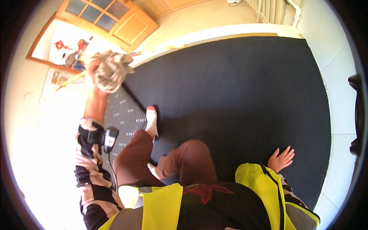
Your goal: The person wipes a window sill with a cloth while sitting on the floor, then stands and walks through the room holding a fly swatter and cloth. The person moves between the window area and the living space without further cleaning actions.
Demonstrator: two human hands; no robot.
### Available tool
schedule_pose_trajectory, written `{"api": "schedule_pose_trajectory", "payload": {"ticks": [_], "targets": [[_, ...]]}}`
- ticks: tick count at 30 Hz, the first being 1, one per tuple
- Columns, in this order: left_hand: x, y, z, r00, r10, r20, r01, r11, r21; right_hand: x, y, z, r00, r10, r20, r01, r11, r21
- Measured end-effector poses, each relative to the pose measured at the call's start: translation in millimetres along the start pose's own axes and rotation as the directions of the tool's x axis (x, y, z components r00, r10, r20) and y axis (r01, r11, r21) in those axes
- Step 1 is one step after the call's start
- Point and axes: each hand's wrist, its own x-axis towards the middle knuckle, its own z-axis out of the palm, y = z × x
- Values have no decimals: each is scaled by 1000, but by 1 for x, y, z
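My left hand [91, 75] is raised at the upper left and grips a crumpled beige cloth [110, 72], which covers most of the fingers. Low on the right, my right hand [280, 161] rests palm down on a large black sheet [238, 86], its fingers spread and holding nothing. That dark sheet spans the surface before me. Beside its left edge lies a dark grey patterned covering [123, 115] with rows of short white dashes. My bent legs in brown trousers [195, 161] are on these coverings, and a white sock with a red toe [151, 120] is by the seam.
White tiles [343, 115] border the sheet on the right. A wooden door with glass panes [115, 26] stands at the upper left, with a person [72, 59] visible beyond it. At the upper right are a radiator [271, 11] and a white pipe [296, 13]. The lower left is overexposed.
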Motion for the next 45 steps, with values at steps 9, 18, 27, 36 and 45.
{"api": "schedule_pose_trajectory", "payload": {"ticks": [9, 18, 27, 36, 45], "targets": [[-160, 92, 235, 963, 2, 269, 54, 978, -200, -115, 308, -91, 988, -60, -141, 60, 998, -6], [-426, 261, 253, 875, 484, 30, -466, 823, 325, -99, 548, -27, 718, -241, -653, 25, 946, -323], [-440, 283, 8, 958, 66, -278, -228, 763, -605, -63, 602, -78, 770, 42, -636, -98, 994, -54], [-455, 241, 62, 904, 86, -419, -133, 987, -86, -73, 587, -76, 762, 389, -518, -295, 920, 256], [-410, 221, 112, 990, 139, 6, -139, 981, 135, -125, 441, -94, 730, 558, -394, -609, 793, -4]]}}
